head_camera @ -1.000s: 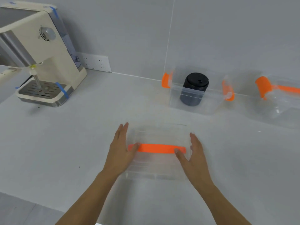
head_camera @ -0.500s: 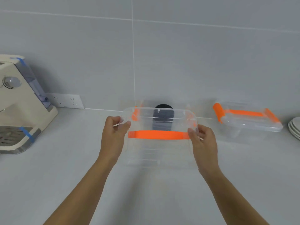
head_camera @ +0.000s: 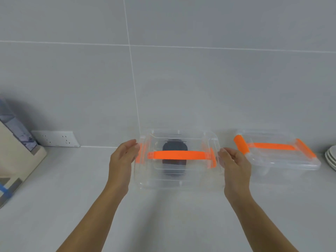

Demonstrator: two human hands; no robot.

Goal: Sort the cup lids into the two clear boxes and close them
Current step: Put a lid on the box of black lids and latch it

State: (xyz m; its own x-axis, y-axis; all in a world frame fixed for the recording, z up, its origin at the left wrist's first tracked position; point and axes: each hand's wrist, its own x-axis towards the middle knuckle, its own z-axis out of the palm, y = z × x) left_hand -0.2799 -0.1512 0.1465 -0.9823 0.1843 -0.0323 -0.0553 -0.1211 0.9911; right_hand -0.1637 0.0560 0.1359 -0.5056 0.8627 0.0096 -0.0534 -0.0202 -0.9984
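I hold a clear box lid [head_camera: 179, 181] with an orange handle strip [head_camera: 176, 155] flat between both hands. My left hand [head_camera: 121, 160] grips its left edge and my right hand [head_camera: 234, 166] its right edge. Through the lid I see a dark stack of cup lids [head_camera: 174, 148] standing in the clear box underneath, whose orange side latches [head_camera: 212, 160] show at both ends. I cannot tell whether the lid touches the box rim. To the right sits a second clear box [head_camera: 283, 161] with its lid on and orange latches.
A cream coffee machine [head_camera: 16, 153] stands at the left edge on the white counter [head_camera: 72, 188], with a wall socket [head_camera: 54, 138] behind it. Stacked white plates [head_camera: 331, 159] peek in at the far right. The grey tiled wall runs close behind the boxes.
Both hands lifted the clear lid off the counter and carried it away from me, over the box with the dark stack. The view tilted up towards the wall.
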